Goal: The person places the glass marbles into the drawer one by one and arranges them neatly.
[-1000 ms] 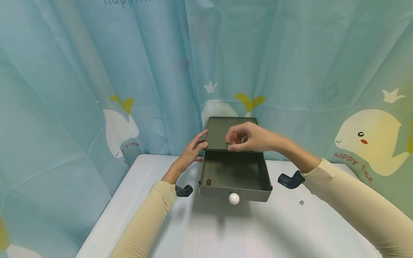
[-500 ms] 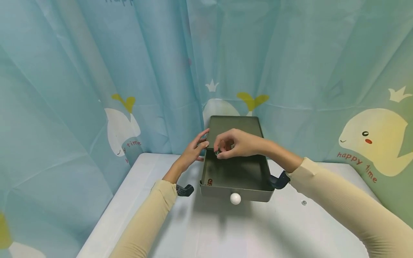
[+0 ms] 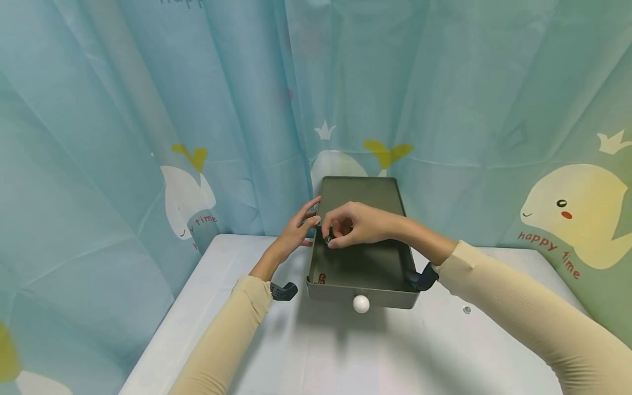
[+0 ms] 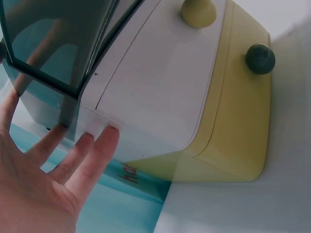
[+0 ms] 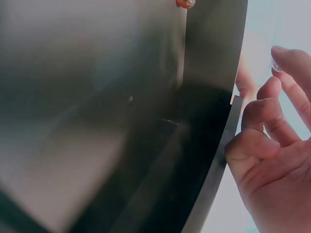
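Observation:
A small chest of drawers stands on the table, its dark green top drawer (image 3: pixel 367 269) pulled out. My right hand (image 3: pixel 367 222) is over the drawer's back left part, pinching a small glass marble (image 5: pixel 276 67) between thumb and fingertips. Inside the drawer, red marble-like pieces (image 3: pixel 322 278) lie in the front left corner. Spread and mostly straight, the fingers of my left hand (image 4: pixel 53 179) touch the chest's side. From the left wrist, a white drawer (image 4: pixel 155 73) and a yellow drawer (image 4: pixel 240 107) show below the top one.
A small clear round piece (image 3: pixel 467 310) lies on the white table (image 3: pixel 345 362) to the right of the chest. The drawer's white knob (image 3: pixel 361 304) sticks out in front. Behind the chest hangs a blue-green curtain (image 3: pixel 247 109) with whale prints.
My right hand has moved left and toward me, from above the chest's top to over the open drawer, still pinching the marble. My left hand stays at the chest's side.

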The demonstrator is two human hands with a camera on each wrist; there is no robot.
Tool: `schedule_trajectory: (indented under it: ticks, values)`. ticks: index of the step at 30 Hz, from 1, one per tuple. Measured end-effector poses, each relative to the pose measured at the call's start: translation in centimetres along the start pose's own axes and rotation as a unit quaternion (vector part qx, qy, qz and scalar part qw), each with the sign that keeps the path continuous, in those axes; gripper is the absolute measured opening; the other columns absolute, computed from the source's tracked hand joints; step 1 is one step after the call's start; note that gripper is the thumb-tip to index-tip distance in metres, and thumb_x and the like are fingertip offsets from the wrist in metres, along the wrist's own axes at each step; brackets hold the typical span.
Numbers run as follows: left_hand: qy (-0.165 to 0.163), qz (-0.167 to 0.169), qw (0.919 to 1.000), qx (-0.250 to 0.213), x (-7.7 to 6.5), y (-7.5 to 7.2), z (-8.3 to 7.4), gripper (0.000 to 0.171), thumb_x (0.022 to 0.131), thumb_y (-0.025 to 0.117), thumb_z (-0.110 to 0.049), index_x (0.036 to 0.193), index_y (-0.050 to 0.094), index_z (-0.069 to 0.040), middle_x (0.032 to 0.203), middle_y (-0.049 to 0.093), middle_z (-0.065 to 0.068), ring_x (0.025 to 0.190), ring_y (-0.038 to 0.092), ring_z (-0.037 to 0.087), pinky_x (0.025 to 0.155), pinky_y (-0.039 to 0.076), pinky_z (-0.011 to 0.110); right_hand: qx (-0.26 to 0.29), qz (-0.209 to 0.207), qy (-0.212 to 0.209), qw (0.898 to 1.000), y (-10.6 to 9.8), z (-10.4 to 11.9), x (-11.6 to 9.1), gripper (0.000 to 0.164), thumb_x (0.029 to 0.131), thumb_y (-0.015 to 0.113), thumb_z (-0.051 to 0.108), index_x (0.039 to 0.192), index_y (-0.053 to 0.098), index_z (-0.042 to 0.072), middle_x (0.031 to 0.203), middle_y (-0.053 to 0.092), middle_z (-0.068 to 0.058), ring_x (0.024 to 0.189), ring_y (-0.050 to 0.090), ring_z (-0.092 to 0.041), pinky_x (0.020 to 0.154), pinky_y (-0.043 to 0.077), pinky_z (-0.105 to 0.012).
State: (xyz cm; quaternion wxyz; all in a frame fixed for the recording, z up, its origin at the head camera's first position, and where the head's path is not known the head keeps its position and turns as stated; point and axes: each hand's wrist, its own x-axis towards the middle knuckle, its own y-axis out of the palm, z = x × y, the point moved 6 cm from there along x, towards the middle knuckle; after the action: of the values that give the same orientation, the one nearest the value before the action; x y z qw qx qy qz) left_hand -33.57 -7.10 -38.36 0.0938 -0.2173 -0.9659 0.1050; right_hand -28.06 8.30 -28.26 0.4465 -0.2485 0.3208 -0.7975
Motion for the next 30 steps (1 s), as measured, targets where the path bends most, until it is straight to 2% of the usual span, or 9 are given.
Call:
schedule_trajectory:
  ticks: [6, 11, 20, 25, 30]
  values:
    - [0.0, 0.004, 1.0, 0.001, 0.08, 0.02, 0.06, 0.06, 0.107, 0.046, -0.04, 0.163, 0.025, -0.039, 0.162, 0.032, 0.016, 0.138, 0.045, 0.04, 0.092, 0.051, 0.065, -0.006, -0.006, -0.002, 1.0, 0.08, 0.32, 0.01, 0.01, 0.094, 0.076, 0.016, 0.103, 0.07, 0.017, 0.073, 0.058, 0.002, 0.063, 0.051, -0.014, 0.062, 0.044, -0.027]
    - [-0.004, 0.008, 0.9999, -0.006, 0.18, 0.08, 0.14, 0.062, 0.108, 0.044, -0.035, 0.165, 0.02, -0.035, 0.165, 0.026, 0.018, 0.14, 0.043, 0.043, 0.093, 0.05, 0.067, -0.004, -0.005, -0.006, 1.0, 0.19, 0.54, 0.09, 0.011, 0.095, 0.076, 0.017, 0.104, 0.071, 0.014, 0.072, 0.058, 0.002, 0.062, 0.05, -0.014, 0.061, 0.044, -0.027]
    - [0.002, 0.003, 1.0, 0.001, 0.07, -0.03, 0.04, 0.06, 0.107, 0.046, -0.043, 0.163, 0.025, -0.04, 0.163, 0.031, 0.015, 0.138, 0.046, 0.04, 0.093, 0.051, 0.065, -0.026, -0.015, 0.016, 0.999, -0.13, 0.45, 0.08, 0.032, 0.092, 0.08, 0.024, 0.118, 0.069, 0.009, 0.073, 0.061, 0.002, 0.063, 0.053, -0.014, 0.063, 0.046, -0.028]
    - [0.003, 0.007, 0.9999, -0.008, 0.04, -0.03, 0.11, 0.062, 0.108, 0.044, -0.038, 0.165, 0.021, -0.035, 0.165, 0.027, 0.018, 0.141, 0.041, 0.043, 0.094, 0.049, 0.068, -0.024, -0.021, 0.014, 0.999, -0.43, 0.65, 0.01, 0.035, 0.092, 0.079, 0.022, 0.121, 0.068, 0.007, 0.073, 0.061, 0.002, 0.064, 0.054, -0.015, 0.064, 0.047, -0.028]
    - [0.004, 0.007, 0.9999, -0.006, 0.06, 0.01, 0.19, 0.062, 0.107, 0.046, -0.04, 0.165, 0.023, -0.035, 0.163, 0.03, 0.017, 0.141, 0.043, 0.042, 0.094, 0.05, 0.067, -0.029, -0.029, 0.011, 0.999, -0.72, 0.69, -0.38, 0.034, 0.093, 0.078, 0.024, 0.121, 0.068, 0.007, 0.073, 0.062, 0.003, 0.065, 0.056, -0.016, 0.065, 0.048, -0.03]
